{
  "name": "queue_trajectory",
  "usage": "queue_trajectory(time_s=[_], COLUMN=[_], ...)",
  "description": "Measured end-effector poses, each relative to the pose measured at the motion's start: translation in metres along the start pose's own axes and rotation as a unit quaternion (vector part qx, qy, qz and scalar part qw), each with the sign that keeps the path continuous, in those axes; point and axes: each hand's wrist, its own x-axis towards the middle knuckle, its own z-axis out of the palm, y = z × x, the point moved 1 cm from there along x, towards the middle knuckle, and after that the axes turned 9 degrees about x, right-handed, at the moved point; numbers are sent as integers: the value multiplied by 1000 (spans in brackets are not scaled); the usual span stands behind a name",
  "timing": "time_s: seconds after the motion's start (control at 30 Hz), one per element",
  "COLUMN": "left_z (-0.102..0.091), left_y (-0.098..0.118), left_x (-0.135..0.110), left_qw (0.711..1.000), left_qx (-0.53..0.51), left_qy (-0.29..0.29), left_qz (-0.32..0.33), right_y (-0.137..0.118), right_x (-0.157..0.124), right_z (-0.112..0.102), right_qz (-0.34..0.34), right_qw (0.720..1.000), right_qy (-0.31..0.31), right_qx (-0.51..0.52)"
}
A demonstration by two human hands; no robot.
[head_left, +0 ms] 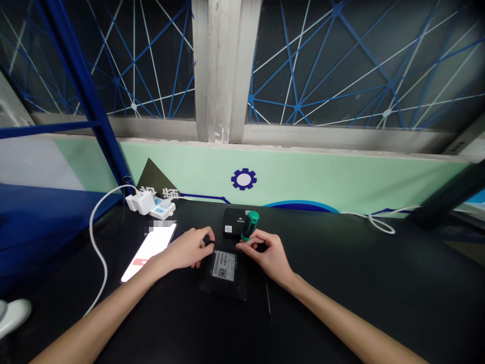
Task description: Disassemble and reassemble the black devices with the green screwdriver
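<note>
A flat black device (224, 275) with a white label lies on the black table (341, 283) in front of me. My left hand (187, 247) rests on its upper left corner, fingers curled and pinching at the edge. My right hand (267, 253) grips the lower part of a green-handled screwdriver (250, 225), which stands nearly upright with its tip down at the device's top edge. Just behind it sits a second small black box (233, 222) with a white logo and sticker.
A lit phone (149, 250) lies left of the device. Behind it a white charger and power strip (149, 205) trail a white cable (96, 242) along the table's left side. Another white cable (381, 222) loops at the back right. A pale green wall panel (322, 177) bounds the table.
</note>
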Motion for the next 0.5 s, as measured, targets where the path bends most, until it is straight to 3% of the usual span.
queue_trajectory(time_s=[0.17,0.5], left_z=[1,0], left_y=[-2,-1], left_x=[2,1], left_qw=[1000,1000], left_qx=[-9,0], left_qy=[-3,4], left_qz=[-3,6], right_y=[-1,0], right_x=[0,0], right_z=[0,-2], right_qz=[11,-47], right_qw=[1000,998], right_qy=[-1,-1], right_qx=[9,-39])
